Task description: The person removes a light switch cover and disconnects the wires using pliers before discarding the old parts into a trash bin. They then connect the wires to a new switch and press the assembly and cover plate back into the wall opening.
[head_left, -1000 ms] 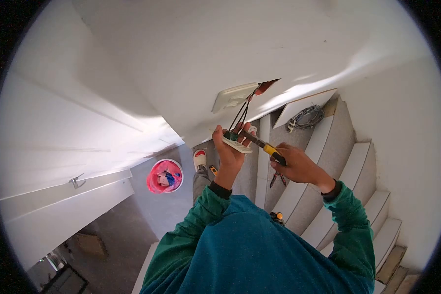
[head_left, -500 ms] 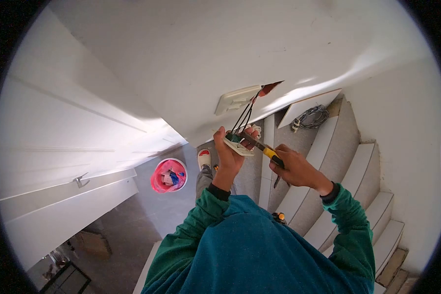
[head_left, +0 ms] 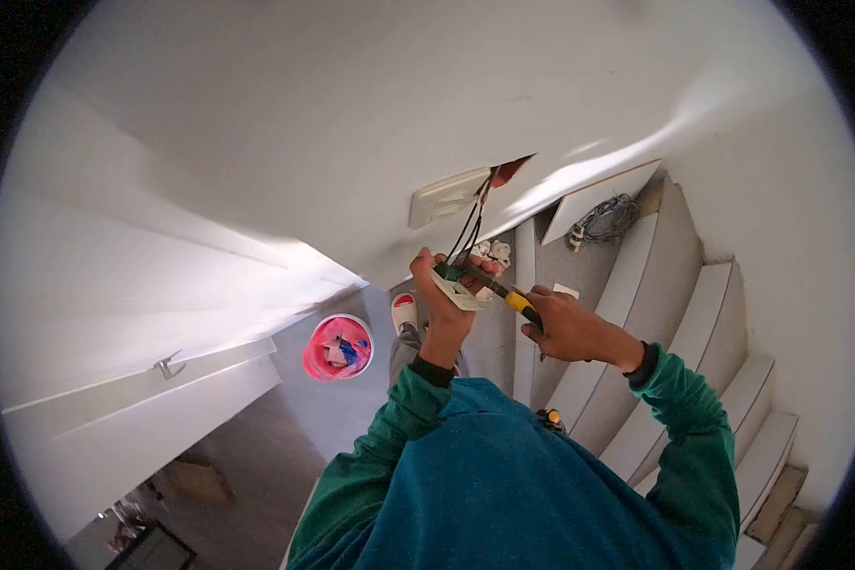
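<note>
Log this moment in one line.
left hand: holding faceplate | right hand: holding yellow-black tool at faceplate | dark wires: wall opening to faceplate | bucket: on floor, pink liner

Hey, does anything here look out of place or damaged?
Yes: the wall opening is uncovered, and dark wires run out of it to the plate in the left hand, exposed instead of tucked behind it.

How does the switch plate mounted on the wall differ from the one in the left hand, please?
The mounted plate sits against the wall, while the held plate is off it, in the left hand. The mounted plate shows its pale front; the held plate shows green backing, with dark wires running to it. Both have off-white surfaces.
</note>
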A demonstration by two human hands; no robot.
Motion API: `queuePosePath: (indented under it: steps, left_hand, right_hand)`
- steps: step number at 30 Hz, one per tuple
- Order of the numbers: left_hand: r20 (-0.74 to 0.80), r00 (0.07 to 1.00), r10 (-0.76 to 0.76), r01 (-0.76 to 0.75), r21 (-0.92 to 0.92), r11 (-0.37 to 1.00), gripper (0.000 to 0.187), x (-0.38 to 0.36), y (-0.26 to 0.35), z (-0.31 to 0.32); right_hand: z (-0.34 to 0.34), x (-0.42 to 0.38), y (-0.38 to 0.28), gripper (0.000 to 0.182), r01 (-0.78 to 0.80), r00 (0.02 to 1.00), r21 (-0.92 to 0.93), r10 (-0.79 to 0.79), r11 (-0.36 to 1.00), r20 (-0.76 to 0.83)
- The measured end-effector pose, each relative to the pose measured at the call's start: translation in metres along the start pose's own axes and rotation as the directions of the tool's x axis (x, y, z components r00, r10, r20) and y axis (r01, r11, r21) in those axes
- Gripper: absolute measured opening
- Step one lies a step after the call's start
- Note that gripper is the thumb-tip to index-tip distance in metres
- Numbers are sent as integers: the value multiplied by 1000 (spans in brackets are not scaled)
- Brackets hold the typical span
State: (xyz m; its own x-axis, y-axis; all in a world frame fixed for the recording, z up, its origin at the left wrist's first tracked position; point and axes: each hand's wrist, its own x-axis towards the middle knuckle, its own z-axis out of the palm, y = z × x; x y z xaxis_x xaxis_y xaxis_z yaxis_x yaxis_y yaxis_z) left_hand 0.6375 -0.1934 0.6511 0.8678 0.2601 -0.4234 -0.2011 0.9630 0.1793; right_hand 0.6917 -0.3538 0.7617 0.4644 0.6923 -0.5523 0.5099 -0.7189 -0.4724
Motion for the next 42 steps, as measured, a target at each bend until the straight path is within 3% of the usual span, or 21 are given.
queuePosePath:
  steps: [5, 7, 9, 10, 12, 14, 15, 18, 19, 20, 21, 23, 25, 27, 28, 30, 31, 32, 33, 39, 42]
  left_hand:
    - [15, 993, -114, 114, -12, 993, 49, -2, 4, -7]
    - [14, 989, -150, 150, 3, 989, 53, -1, 4, -18]
    - [178, 947, -269, 295, -148, 944, 63, 2, 11, -34]
    - [221, 921, -321, 360, -166, 918, 69, -1, 16, -33]
    - [191, 916, -352, 377, -116, 919, 72, -18, 22, -24]
    - [200, 899, -391, 416, -106, 903, 80, -32, 27, -21]
    - [174, 875, -452, 469, -70, 880, 80, -38, 28, -28]
    - [149, 804, -575, 570, 84, 818, 75, -40, 18, -60]
    - [-26, 777, -629, 562, 480, 674, 68, -37, 13, -76]
    - [-169, 764, -622, 485, 787, 382, 61, -40, 1, -89]
    - [-220, 705, -675, 535, 789, 302, 61, -49, -15, -87]
    - [-247, 658, -712, 148, 969, -200, 46, -57, -63, -62]
    - [-182, 621, -763, 9, 974, -225, 42, -58, -107, -54]
    - [-20, 505, -863, -293, 936, -193, 36, -61, -147, -56]
    - [-33, 489, -872, -307, 929, -207, 36, -66, -165, -54]
    - [78, 292, -953, -663, 735, -143, 31, -83, -198, -40]
    - [67, 276, -959, -669, 730, -141, 31, -87, -209, -42]
    - [37, 144, -989, -670, 739, -70, 29, -90, -218, -46]
    - [7, 13, -1000, -661, 750, -3, 28, -90, -225, -49]
    - [-176, 98, -979, -642, 740, -197, 30, -83, -243, -56]
    - [-129, 134, -983, -597, 781, -184, 29, -68, -238, -59]
  right_hand:
    - [20, -6, 37, 31, 61, 989, 126, -43, 990, -143]
    - [32, -21, 59, 35, 218, 936, 218, -141, 951, -321]
    - [48, -51, 75, 31, 95, 949, 401, 39, 911, -313]
    - [61, -68, 86, 30, 81, 897, 448, 131, 890, -422]
    - [81, -93, 96, 30, 72, 812, 524, 255, 849, -525]
    - [97, -126, 95, 37, 267, 642, 687, 408, 675, -650]
    - [115, -140, 105, 37, 256, 610, 721, 472, 643, -637]
    - [166, -194, 137, 38, 102, 608, 756, 561, 646, -561]
    - [176, -205, 135, 36, 116, 567, 805, 626, 583, -535]
    - [195, -216, 141, 34, 102, 489, 823, 692, 559, -531]
    - [216, -225, 142, 32, 92, 416, 837, 743, 539, -524]
    - [229, -246, 134, 33, 103, 349, 854, 786, 510, -511]
    - [234, -263, 129, 34, 145, 300, 835, 781, 531, -548]
    - [252, -285, 123, 35, -5, 466, 917, 812, 399, -351]
    - [274, -288, 125, 34, 95, 441, 911, 804, 401, -400]
    - [260, -307, 98, 31, 11, 487, 929, 810, 369, -327]
    - [255, -315, 88, 28, -89, 545, 929, 798, 360, -257]
    - [261, -316, 86, 30, -122, 592, 821, 705, 558, -390]
    - [265, -314, 82, 30, -120, 582, 825, 713, 552, -392]
    - [279, -293, 49, 19, -114, 452, 793, 742, 599, -495]
    - [292, -282, 43, 26, -93, 514, 764, 688, 639, -513]
